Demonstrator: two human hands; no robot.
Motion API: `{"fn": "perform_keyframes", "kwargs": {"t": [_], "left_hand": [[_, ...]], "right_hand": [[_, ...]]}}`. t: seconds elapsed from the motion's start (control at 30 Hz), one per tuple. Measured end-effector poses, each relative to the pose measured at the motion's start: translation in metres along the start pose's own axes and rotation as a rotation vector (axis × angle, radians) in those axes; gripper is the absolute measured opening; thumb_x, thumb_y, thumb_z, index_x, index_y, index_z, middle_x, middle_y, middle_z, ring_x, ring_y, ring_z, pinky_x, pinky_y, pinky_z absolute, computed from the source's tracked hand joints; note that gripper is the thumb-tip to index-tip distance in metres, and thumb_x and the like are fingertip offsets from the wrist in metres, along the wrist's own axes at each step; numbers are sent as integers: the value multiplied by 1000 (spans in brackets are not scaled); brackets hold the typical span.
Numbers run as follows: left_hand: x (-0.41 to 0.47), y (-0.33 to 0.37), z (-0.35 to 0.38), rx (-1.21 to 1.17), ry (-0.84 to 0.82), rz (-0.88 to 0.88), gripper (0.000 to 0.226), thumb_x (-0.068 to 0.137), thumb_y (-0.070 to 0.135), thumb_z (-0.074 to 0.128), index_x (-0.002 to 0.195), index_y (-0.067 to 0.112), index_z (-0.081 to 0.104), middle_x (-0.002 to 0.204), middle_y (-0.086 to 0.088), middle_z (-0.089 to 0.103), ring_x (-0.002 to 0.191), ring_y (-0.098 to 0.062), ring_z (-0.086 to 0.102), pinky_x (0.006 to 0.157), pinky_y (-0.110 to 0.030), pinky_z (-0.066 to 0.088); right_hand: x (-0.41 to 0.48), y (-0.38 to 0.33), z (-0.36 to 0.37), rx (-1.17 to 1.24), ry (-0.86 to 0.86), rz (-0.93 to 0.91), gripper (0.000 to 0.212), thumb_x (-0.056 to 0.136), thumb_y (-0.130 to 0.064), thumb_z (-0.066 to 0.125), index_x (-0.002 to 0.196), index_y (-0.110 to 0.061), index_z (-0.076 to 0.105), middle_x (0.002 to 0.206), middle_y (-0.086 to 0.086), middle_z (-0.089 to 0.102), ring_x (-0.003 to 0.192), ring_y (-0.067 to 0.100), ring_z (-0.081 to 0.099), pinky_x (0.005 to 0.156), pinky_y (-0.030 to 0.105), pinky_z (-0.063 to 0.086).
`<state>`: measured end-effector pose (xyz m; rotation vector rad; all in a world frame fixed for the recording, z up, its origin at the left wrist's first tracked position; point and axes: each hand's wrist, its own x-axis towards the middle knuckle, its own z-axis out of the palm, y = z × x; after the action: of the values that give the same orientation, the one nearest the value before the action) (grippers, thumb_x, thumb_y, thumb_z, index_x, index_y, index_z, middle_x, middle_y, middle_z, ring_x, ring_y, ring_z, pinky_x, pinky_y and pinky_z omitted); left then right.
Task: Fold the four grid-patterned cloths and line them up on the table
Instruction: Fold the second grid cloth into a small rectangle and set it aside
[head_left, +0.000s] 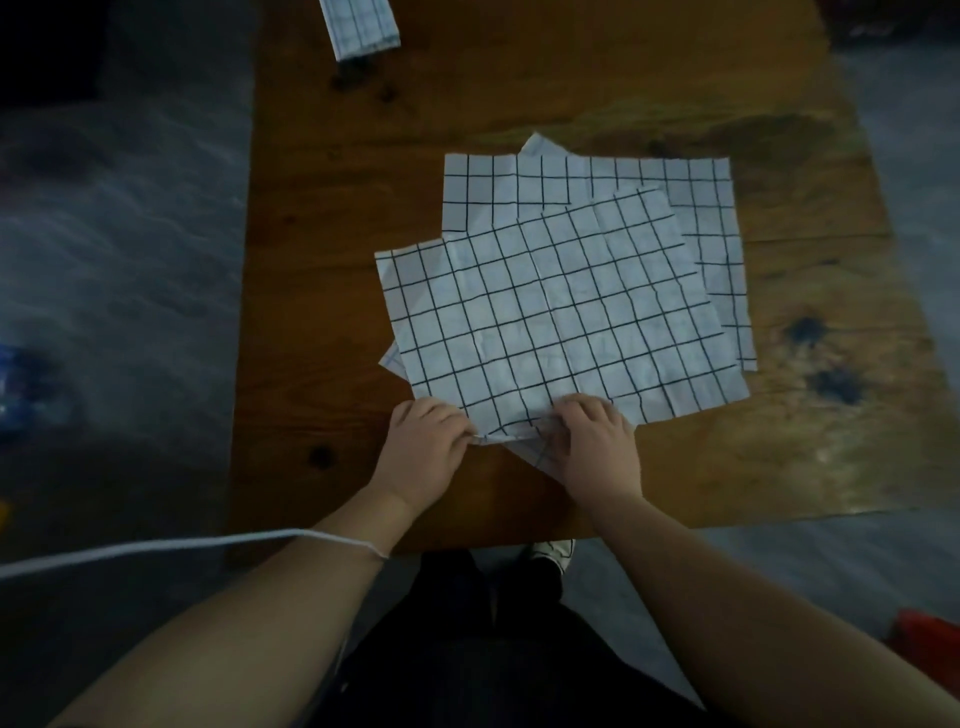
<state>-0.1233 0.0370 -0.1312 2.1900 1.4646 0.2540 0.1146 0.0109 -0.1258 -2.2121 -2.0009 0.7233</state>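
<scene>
three flat cloths seem to be stacked at mid frame, though the count is hard to be sure of. the top cloth lies skewed and covers most of the second cloth, which shows only along its upper and right sides. a third cloth is no more than small corners peeking out at the left and at the top. a folded cloth sits in the upper left of the frame, well apart from the stack, its far end cut off by the top edge. all lie on the table. the scene is dim and the floor is blurred. a blue blur at the left edge and a red blur at lower right cannot be made out.

the left hand is just below the top cloth's near corner, fingers curled, pinching the tip of that corner. the right hand is just to the right of it, knuckles up, fingers curled over the cloth's near edge and gripping it. its fingertips and thumb are hidden under the hand. the corner between the two hands is slightly lifted and creased. a white cord crosses the left forearm at lower left.
</scene>
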Motion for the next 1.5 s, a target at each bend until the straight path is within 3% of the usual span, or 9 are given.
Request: {"fn": "perform_keyframes", "kwargs": {"t": [0.27,0.47,0.57,0.73,0.9,1.03,1.2,1.33,1.5], "left_hand": [[-44,-9,-48,-82,-72,172,25,101,37,45,106,25,67,100,12,64,96,-6,54,89,-23,37],[-92,-34,-40,-47,-99,118,28,103,36,42,112,24,66,106,8,66,98,-10,57,87,-26,46],[-110,-47,-31,-56,-74,-12,22,104,34,47,114,26,65,107,8,64,98,-13,59,82,-29,48],[-121,-25,-28,-37,35,-164,20,102,37,43,104,26,60,96,8,61,86,-14,56,70,-36,50],[-126,13,-8,-160,-56,-148,17,99,28,53,115,22,51,111,-1,62,99,-22,57,78,-37,46],[-142,23,9,-179,-186,-63,65,91,42,68,145,25,36,144,-3,48,131,-22,44,112,-38,36],[-165,-9,1,177,-209,-100,94,92,37,68,161,31,4,169,1,-2,155,-21,-12,120,-38,-14],[-162,-40,-11,305,-241,-168,97,90,38,70,161,29,5,169,-3,-4,154,-26,-13,124,-45,-8],[-159,-63,-10,319,-197,-108,80,92,28,66,159,30,22,166,0,17,153,-24,9,124,-46,14]], "right_hand": [[-11,-50,9,162,-49,-156,8,99,-14,51,99,-19,56,104,-5,57,97,18,53,74,35,47],[-7,-94,30,58,-107,-226,34,96,-8,48,126,-22,54,134,-4,54,127,17,44,105,30,37],[-21,-108,33,-114,-160,-377,67,82,-2,57,145,-17,41,157,3,35,150,20,21,125,35,7],[-68,-117,48,-264,-233,-575,88,85,-14,62,155,-21,10,167,0,8,155,24,-3,124,46,-5],[-80,-95,52,-27,-176,-462,51,88,-17,60,138,-25,51,142,-2,55,138,18,44,120,39,29],[-78,-58,47,57,-96,-476,39,77,-3,70,110,-23,64,115,-3,67,111,17,55,98,37,47],[-87,-7,39,59,-109,-549,34,79,6,61,101,-20,63,139,-4,60,136,14,45,119,34,27],[-97,13,38,-69,-222,-499,55,71,6,56,119,-20,62,159,-8,35,152,10,13,126,36,3],[-118,22,44,-250,-171,-464,82,68,-4,66,144,-26,47,165,-4,24,155,22,11,125,52,13]]}}
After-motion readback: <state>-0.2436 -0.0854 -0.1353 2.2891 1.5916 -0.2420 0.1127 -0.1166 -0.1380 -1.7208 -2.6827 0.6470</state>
